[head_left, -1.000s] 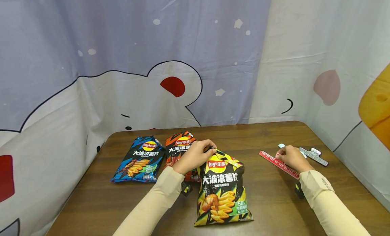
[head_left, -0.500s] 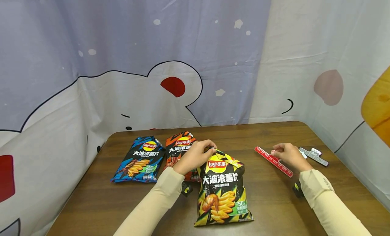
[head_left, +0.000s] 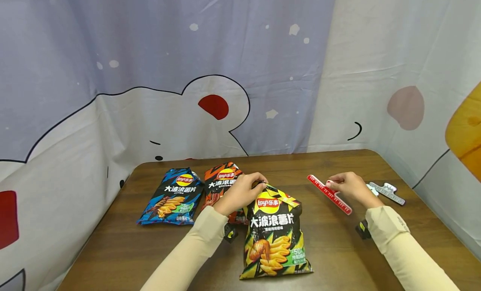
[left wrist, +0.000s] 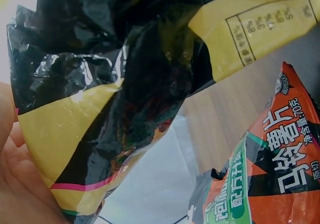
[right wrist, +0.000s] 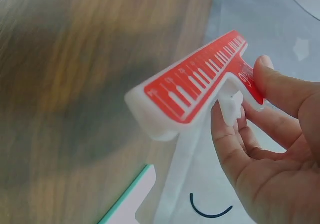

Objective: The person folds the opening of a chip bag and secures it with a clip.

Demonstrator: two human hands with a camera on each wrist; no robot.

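Observation:
My left hand [head_left: 242, 194] pinches the top of a black and yellow potato chip bag [head_left: 272, 232], which leans up from the table. In the left wrist view, my fingers and palm [left wrist: 27, 179] show at the left, beside the bag's crumpled back. My right hand [head_left: 351, 188] holds a long red bag clip [head_left: 340, 203] by its handle, right of the bag and apart from it. In the right wrist view, the clip [right wrist: 200, 74] carries white piano-key-like marks; thumb and fingers grip its handle tabs, and its bar is above the tabletop.
An orange chip bag [head_left: 221, 184], partly behind my left hand, and a blue chip bag [head_left: 170, 199] lie at the left. A grey clip [head_left: 388, 193] lies by the right edge. A clip with a teal edge [right wrist: 131, 199] shows in the right wrist view. Printed curtains [head_left: 278, 74] surround the table.
The red clip and my right hand have moved left, towards the black and yellow bag, with the clip lifted off its spot. My left hand and its bag have kept still.

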